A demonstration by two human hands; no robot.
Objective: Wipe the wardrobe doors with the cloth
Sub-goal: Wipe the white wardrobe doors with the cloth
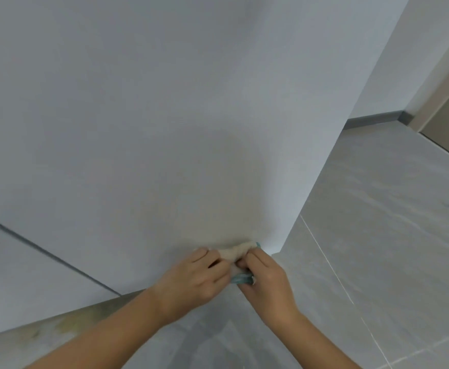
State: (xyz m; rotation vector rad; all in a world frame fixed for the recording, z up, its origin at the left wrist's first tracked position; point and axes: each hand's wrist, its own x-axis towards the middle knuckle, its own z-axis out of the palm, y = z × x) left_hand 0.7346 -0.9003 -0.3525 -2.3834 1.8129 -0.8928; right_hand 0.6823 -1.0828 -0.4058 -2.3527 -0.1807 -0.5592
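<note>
We observe a pale grey wardrobe door [164,115] filling most of the head view, seen from close range and at a steep downward angle. A dark vertical seam [45,251] divides it from the neighbouring door panel [13,275] at lower left. Both hands are low on the main door, near its bottom right corner. The left hand [199,278] and the right hand [264,278] are touching one another, and between them they hold the cloth [235,253], a cream-coloured fabric with a teal edge that shows at its top right and again below the knuckles. We find the fingers of both hands curled closed around the cloth, bunching it into a small wad; only a short strip of it is visible above the fingertips. The cloth lies against the door surface just above the bottom edge, though we cannot tell how firmly it is pressed. Both forearms enter from the bottom of the frame, bare. To the right of the door, the grey tiled floor [377,222] runs back to a white wall [393,75] with a dark grey skirting board [375,119]. A beige door frame [441,102] stands at the far right. The floor directly below the wardrobe appears darker and mottled at lower left.
</note>
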